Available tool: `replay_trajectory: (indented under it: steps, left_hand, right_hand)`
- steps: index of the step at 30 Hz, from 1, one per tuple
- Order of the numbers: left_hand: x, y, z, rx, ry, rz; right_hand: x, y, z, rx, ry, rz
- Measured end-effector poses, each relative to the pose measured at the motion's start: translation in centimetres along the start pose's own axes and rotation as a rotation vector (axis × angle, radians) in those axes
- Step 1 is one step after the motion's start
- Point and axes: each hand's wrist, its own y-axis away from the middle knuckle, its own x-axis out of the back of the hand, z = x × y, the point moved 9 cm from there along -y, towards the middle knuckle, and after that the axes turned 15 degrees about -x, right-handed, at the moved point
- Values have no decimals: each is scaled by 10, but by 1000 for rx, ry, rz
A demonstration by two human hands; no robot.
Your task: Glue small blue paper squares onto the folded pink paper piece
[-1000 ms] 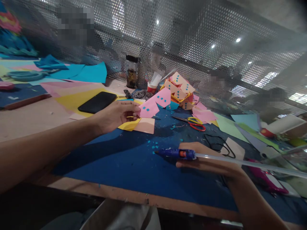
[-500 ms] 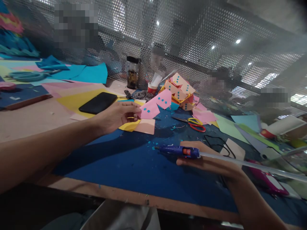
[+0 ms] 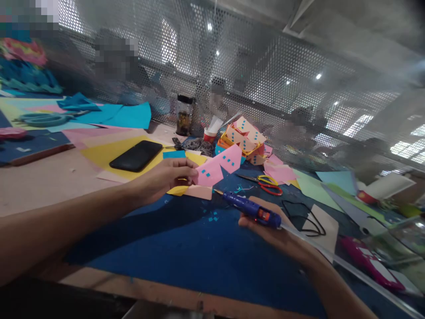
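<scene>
Between the fingers and thumb of my left hand point(image 3: 168, 177) is a pink paper piece point(image 3: 221, 166) with small blue squares stuck on it. My right hand point(image 3: 265, 221) is wrapped round a dark blue glue gun point(image 3: 250, 208), with a long clear glue stick point(image 3: 358, 272) coming out of its back. The gun's tip points up and left, with a tiny blue bit at it, just below the pink paper. Several loose blue squares point(image 3: 214, 217) lie on the blue mat point(image 3: 159, 243) below the tip.
Red and yellow scissors point(image 3: 269, 185) lie beyond the gun, near folded paper pieces point(image 3: 244, 137). A black phone point(image 3: 136, 156) rests on yellow paper at left. A jar point(image 3: 184, 115) and a red cup point(image 3: 210, 134) stand at the back; a magenta object point(image 3: 372, 263) lies at right.
The glue gun's tip has risen from beside the loose blue squares toward the pink paper, and the gun now slants up to the left. My left hand still holds the paper. The view has tilted up slightly.
</scene>
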Motion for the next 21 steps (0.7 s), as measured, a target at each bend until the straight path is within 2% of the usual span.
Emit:
replay_trajectory:
  steps: [4, 9, 21]
  left_hand:
    - [-5, 3, 2, -2, -28, -30]
    - [-9, 5, 5, 10, -50, -36]
    - [-10, 4, 5, -18, -65, -43]
  right_hand:
    - [0, -4, 2, -21, 28, 103]
    - [1, -4, -9, 34, 70, 193]
    - [3, -2, -15, 50, 94, 258]
